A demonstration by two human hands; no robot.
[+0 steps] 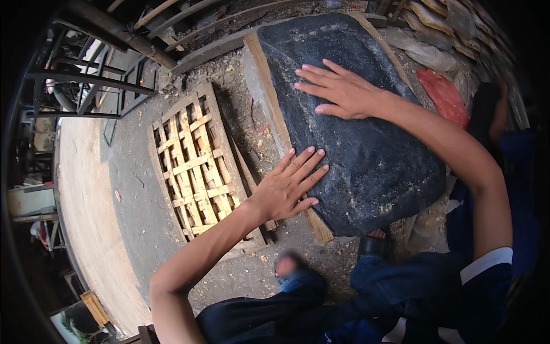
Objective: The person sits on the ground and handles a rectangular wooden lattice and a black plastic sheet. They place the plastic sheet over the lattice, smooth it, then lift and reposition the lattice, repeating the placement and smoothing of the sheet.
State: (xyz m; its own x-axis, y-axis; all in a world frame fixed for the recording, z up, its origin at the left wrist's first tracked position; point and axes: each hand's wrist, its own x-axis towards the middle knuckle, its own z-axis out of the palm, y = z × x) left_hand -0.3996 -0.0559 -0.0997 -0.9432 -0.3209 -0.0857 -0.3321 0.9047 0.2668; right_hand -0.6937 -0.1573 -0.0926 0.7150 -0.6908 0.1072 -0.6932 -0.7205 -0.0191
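Note:
A large black-wrapped slab (366, 166) with a wrinkled, dusty surface lies in front of me on wooden boards. Toward its far part, my right hand (346, 92) rests flat on the black covering, fingers spread and pointing left. Nearer to me, my left hand (289, 186) lies on the slab's left edge, its fingers stretched out over the black surface. Neither hand holds anything. Along the slab's left side runs a wooden board (269, 94), with clear plastic sheeting beside it. What lies under the black covering is hidden.
Left of the slab, a wooden frame with a woven strip lattice (192, 166) lies on the ground. Dark metal frames (91, 80) stand at the upper left. A red plastic piece (441, 97) and stacked layered material (441, 20) are at the right. Wood scraps litter the ground.

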